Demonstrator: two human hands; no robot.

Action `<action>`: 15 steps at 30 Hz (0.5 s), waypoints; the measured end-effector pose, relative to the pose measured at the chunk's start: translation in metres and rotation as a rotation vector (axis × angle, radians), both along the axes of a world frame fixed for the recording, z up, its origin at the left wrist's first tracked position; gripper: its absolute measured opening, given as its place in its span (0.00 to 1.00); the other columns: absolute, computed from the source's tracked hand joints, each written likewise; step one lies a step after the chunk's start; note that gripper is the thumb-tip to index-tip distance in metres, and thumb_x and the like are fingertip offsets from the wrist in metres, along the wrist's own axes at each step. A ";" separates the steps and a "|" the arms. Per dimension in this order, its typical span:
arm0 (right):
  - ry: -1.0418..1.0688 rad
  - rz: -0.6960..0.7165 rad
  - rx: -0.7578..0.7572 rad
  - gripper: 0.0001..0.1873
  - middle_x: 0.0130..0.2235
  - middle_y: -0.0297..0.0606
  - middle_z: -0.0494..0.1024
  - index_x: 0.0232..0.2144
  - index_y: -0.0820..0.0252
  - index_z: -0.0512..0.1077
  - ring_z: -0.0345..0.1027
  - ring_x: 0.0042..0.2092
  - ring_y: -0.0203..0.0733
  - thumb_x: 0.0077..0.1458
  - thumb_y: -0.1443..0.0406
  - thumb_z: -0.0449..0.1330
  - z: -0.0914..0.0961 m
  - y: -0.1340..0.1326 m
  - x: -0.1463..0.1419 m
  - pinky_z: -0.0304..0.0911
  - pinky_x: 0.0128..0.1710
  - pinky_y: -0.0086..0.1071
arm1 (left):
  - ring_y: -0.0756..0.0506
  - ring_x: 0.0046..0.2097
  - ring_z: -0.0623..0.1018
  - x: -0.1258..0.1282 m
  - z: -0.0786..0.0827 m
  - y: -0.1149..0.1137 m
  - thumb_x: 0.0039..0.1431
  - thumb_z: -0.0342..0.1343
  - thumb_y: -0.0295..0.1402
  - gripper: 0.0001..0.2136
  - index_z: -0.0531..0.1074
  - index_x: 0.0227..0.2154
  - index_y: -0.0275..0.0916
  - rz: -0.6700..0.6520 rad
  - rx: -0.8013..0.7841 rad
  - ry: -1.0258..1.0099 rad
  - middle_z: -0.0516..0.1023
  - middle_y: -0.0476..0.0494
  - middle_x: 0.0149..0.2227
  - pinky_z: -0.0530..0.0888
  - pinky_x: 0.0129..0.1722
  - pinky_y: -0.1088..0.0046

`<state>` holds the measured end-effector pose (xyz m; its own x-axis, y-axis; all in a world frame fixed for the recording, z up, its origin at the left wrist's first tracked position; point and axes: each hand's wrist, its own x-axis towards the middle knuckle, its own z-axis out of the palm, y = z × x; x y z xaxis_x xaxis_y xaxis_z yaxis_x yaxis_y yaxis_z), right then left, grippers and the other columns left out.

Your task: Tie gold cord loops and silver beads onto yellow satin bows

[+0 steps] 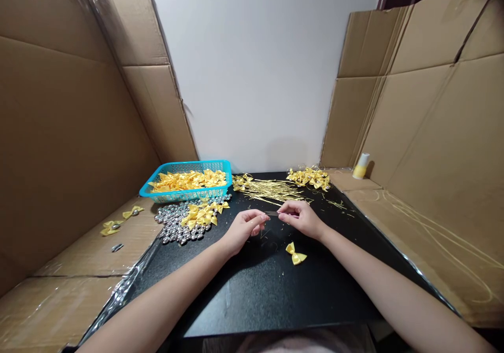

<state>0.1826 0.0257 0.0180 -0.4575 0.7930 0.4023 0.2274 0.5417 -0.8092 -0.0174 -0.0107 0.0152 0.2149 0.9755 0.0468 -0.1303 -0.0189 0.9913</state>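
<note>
My left hand and my right hand are raised over the middle of a black tabletop, fingertips facing each other. A thin, dark brownish strip spans the small gap between them, its ends in the pinched fingers of both hands. What kind of thing it is, I cannot make out. On the table below my right hand lies a single yellow ribbon bow. Just beyond my hands is a loose pile of thin gold ties.
At the back left, a blue plastic basket holds many yellow bows. Silvery beads lie before it, with some bows on top. More bows are heaped back right, near a thread cone. Cardboard walls flank the table.
</note>
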 end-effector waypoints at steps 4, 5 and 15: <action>0.010 0.013 0.002 0.14 0.25 0.34 0.71 0.28 0.60 0.72 0.60 0.25 0.35 0.48 0.54 0.61 0.001 -0.001 0.000 0.56 0.25 0.29 | 0.57 0.19 0.58 0.000 0.000 0.000 0.43 0.65 0.42 0.15 0.75 0.24 0.33 -0.006 0.003 -0.009 0.66 0.53 0.18 0.53 0.20 0.79; 0.009 0.014 -0.002 0.14 0.25 0.34 0.70 0.28 0.60 0.72 0.60 0.25 0.35 0.48 0.54 0.61 0.001 -0.001 0.000 0.56 0.25 0.29 | 0.57 0.19 0.58 -0.001 0.000 0.000 0.43 0.65 0.42 0.15 0.75 0.25 0.33 -0.009 0.002 -0.014 0.66 0.53 0.18 0.53 0.20 0.79; 0.012 0.026 -0.011 0.16 0.23 0.33 0.68 0.26 0.61 0.73 0.57 0.24 0.33 0.48 0.52 0.62 0.002 -0.002 0.000 0.54 0.23 0.28 | 0.57 0.19 0.58 -0.001 -0.001 0.001 0.43 0.66 0.42 0.15 0.74 0.24 0.33 -0.008 -0.008 -0.025 0.65 0.54 0.18 0.54 0.21 0.79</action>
<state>0.1822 0.0234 0.0200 -0.4733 0.7852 0.3993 0.2038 0.5386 -0.8176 -0.0179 -0.0099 0.0143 0.2217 0.9741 0.0443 -0.1553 -0.0096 0.9878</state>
